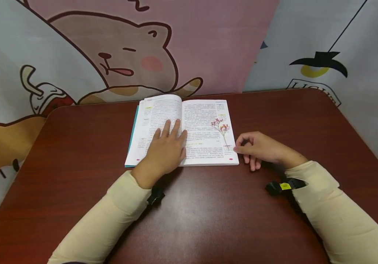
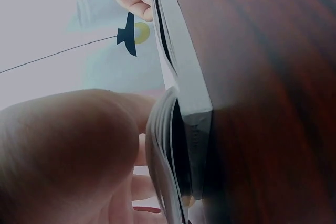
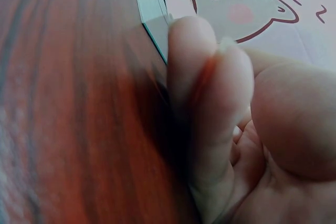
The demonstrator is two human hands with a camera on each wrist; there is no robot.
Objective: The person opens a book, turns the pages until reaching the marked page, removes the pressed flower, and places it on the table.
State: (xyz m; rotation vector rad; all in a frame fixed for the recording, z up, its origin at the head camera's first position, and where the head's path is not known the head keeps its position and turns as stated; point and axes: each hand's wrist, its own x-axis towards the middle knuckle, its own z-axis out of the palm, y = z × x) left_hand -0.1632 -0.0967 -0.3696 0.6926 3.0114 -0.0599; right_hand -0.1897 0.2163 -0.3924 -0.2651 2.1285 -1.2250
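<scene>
An open book [image 1: 202,110] lies on the table, with printed text on both pages. My left hand [image 1: 164,150] rests spread on the left page, close to the middle fold. On the right page is a thin sprig of small pink-red flowers [image 1: 223,129]; whether it is dried or printed I cannot tell. At that page's right edge my right hand [image 1: 261,146] pinches the page between thumb and index finger, near the stem's lower end. Its other fingers [image 3: 191,51] are curled below. In the left wrist view, loose pages [image 2: 165,150] bow up from the book's thicker block.
The brown table [image 1: 189,220] reaches around the book on all sides. Behind it hangs a cartoon backdrop [image 1: 209,44] with a bear and a lamp. A black wrist device [image 1: 156,196] sits at the left cuff, another [image 1: 273,188] at the right.
</scene>
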